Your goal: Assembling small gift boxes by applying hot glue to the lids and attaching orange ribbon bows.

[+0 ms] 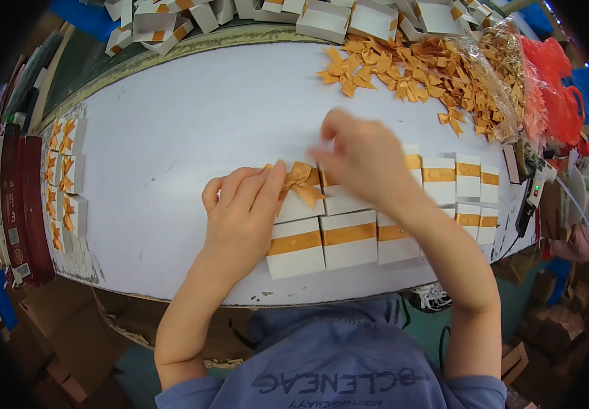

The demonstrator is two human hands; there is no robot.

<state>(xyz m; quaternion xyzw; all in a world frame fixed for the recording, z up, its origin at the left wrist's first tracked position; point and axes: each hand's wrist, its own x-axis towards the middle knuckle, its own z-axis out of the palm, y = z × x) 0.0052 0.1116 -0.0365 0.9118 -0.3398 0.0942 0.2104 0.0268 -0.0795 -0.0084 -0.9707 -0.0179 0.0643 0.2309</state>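
White boxes with gold ribbon bands stand in two rows on the table before me. At the left end of the far row, a gold satin bow (300,181) lies on top of a white box (298,208). My left hand (243,204) is closed around the left side of that box, its fingers over the bow's left part. The thumb is hidden. Above the neighbouring boxes hovers my right hand (359,160), its fingers smeared by motion, so I cannot make out whether they hold anything. In the near row, a banded white box (296,247) carries no bow.
Loose gold bows (403,71) form a heap at the far right, beside clear plastic and a red plastic bag (550,78). Boxes with bows (73,174) line the left edge. Open white boxes (322,20) are piled beyond the table. A power strip (534,194) lies at the right edge.
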